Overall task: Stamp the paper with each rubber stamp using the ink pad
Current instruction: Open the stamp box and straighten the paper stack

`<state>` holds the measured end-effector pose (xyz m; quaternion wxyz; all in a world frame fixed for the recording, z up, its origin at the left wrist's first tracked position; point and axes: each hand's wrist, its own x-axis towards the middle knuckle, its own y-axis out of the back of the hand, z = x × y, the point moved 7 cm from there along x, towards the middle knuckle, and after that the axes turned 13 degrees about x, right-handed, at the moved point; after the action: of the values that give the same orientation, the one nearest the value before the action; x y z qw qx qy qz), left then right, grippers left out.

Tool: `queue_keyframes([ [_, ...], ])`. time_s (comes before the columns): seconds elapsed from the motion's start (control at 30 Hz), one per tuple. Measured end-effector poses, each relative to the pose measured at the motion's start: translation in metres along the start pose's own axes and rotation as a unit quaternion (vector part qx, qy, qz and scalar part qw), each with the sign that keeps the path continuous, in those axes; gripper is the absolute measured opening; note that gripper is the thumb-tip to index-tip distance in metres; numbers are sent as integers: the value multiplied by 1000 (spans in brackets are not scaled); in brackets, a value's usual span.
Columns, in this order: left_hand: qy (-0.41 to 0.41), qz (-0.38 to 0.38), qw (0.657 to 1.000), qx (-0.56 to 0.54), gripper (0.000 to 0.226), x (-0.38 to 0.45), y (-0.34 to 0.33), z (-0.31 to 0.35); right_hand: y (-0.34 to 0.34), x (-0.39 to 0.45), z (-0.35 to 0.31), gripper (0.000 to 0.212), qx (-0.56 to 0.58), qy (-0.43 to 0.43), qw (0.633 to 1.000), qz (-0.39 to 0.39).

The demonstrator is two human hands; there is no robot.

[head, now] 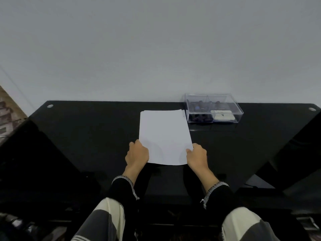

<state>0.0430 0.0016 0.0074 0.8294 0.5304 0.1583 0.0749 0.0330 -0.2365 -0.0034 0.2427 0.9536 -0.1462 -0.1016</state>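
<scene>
A plain pale grey wall (156,46) is filling the upper half of the view, evenly and softly lit. A glossy black glass table (83,129) is standing against it, its dark surface reflecting faintly, with round metal fittings (50,106) showing at its far corners. At the left edge, a strip of patterned brown floor (7,112) is showing.

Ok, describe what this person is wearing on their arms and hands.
Both hands, the left hand and the right hand, are bare: no gloves, and no rings or watch that I can make out. Each forearm is covered by a black sleeve ending at the wrist in a cuff edged with black-and-white stitching. Higher up, the sleeves turn to broad cream and grey bands.
</scene>
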Motion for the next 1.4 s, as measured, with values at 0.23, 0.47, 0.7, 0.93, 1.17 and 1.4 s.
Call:
queue_keyframes([
  [0.23, -2, 26, 999, 36, 26, -30, 0, -12, 4, -33, 6, 22, -77, 26, 997, 5],
  [0.47, -8, 35, 996, 85, 38, -38, -5, -22, 7, -45, 9, 29, -101, 34, 994, 4],
  [0.7, -10, 67, 989, 134, 31, -35, -3, -21, 5, -41, 9, 28, -96, 20, 995, -3],
  [0.93, -9, 91, 985, 146, 23, -30, 1, -17, 4, -41, 8, 26, -105, 6, 994, -3],
  [1.17, -85, 163, 977, 109, 37, -20, 6, 6, 10, -35, 5, 35, -107, 26, 994, 24],
  [1.4, -248, 71, 963, -75, 26, -15, -20, 76, 40, -12, 4, 38, -51, 84, 993, 60],
])
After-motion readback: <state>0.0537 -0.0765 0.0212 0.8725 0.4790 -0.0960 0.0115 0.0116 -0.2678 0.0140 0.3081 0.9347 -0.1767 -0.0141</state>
